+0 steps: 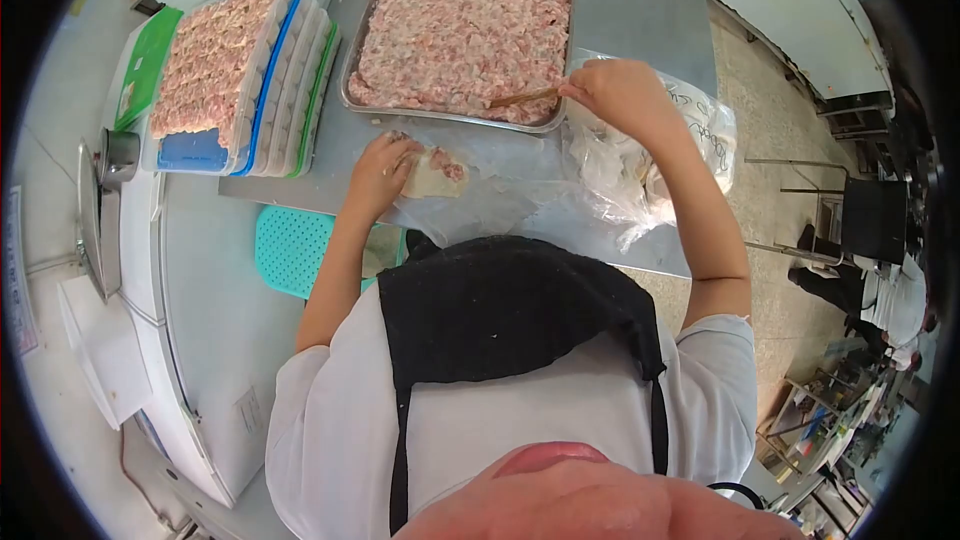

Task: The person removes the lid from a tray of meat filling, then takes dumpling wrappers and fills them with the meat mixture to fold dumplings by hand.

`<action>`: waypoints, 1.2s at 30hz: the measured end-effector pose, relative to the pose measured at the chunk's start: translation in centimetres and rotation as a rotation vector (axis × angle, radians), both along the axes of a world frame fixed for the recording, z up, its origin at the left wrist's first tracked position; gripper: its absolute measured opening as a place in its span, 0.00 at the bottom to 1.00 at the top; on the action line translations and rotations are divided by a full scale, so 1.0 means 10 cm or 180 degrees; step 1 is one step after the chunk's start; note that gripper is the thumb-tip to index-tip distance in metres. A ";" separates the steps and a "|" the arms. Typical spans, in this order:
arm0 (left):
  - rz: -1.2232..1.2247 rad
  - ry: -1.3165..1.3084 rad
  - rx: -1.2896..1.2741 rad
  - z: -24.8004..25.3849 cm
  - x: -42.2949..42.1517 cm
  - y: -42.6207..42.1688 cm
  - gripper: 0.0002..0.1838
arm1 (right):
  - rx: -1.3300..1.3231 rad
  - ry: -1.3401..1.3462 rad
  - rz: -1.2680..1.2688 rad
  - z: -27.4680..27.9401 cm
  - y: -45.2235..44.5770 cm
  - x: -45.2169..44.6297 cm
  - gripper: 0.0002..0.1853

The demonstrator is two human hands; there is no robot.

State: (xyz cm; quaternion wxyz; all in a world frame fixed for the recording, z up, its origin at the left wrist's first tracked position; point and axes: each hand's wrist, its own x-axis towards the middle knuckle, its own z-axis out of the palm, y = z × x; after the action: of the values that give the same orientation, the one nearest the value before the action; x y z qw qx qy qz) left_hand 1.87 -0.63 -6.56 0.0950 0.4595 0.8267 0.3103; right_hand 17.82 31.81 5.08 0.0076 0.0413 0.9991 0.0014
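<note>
My right hand (622, 96) grips a thin wooden stick (525, 97), its tip at the near edge of a mass of minced meat filling (465, 25). That filling heaps a large metal tray (455, 118). Below the tray, my left hand (384, 172) has its fingers curled at the left edge of a pale dumpling wrapper (432, 186). A small dab of pink filling (447, 164) sits on the wrapper. Under it spreads a clear plastic sheet (500, 202) on the metal table.
A stack of plastic trays (305, 90) stands at the left, the top one holding rows of pinkish pieces (220, 55). A clear plastic bag (650, 165) lies under my right forearm. A teal perforated stool (290, 250) is below the table edge. Another person (890, 300) is far right.
</note>
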 end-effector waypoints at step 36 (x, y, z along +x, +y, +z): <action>0.0687 0.0499 0.1572 -0.07 -1.45 0.68 0.21 | 0.1936 -0.0874 0.0389 0.06 -0.07 -0.54 0.06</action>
State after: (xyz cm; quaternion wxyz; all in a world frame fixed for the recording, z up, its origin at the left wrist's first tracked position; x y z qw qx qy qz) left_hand -12.66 6.17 -7.26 -0.1177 0.4006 0.7751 0.4743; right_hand 12.37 31.10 5.72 0.1292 -0.0190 0.9432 0.3053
